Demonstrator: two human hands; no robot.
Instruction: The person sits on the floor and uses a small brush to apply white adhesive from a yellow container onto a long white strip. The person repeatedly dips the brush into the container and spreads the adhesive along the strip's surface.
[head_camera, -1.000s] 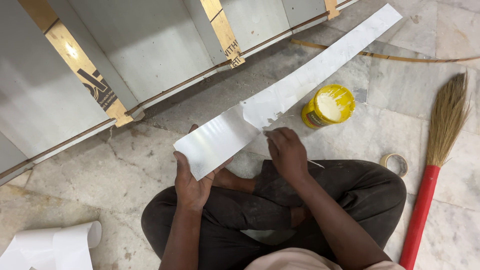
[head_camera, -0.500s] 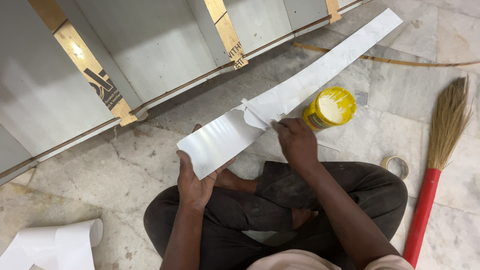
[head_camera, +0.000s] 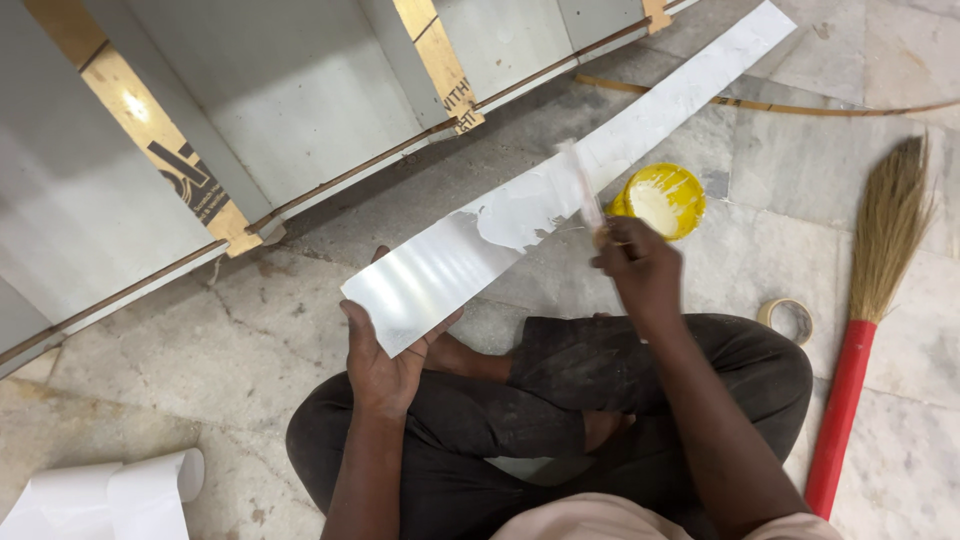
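Note:
A long white laminate strip (head_camera: 560, 195) runs from my lap up to the far right. Its near end is glossy and bare, and the rest is coated with white glue. My left hand (head_camera: 385, 355) holds the near end from below. My right hand (head_camera: 635, 270) grips a thin glue-covered spreader (head_camera: 585, 190), blurred by motion, over the strip's middle. A yellow can of white glue (head_camera: 660, 200), open, stands on the floor just beyond my right hand. I sit cross-legged in dark trousers.
A white cabinet panel (head_camera: 280, 90) with brown tape strips lies on the floor at the left. A broom with a red handle (head_camera: 860, 330) lies at the right, a tape roll (head_camera: 785, 320) beside it. Curled white sheets (head_camera: 110, 495) lie at the lower left.
My right hand has moved right and away along the strip with the spreader, toward the glue can. The coated area now reaches closer to my left hand, which still holds the end.

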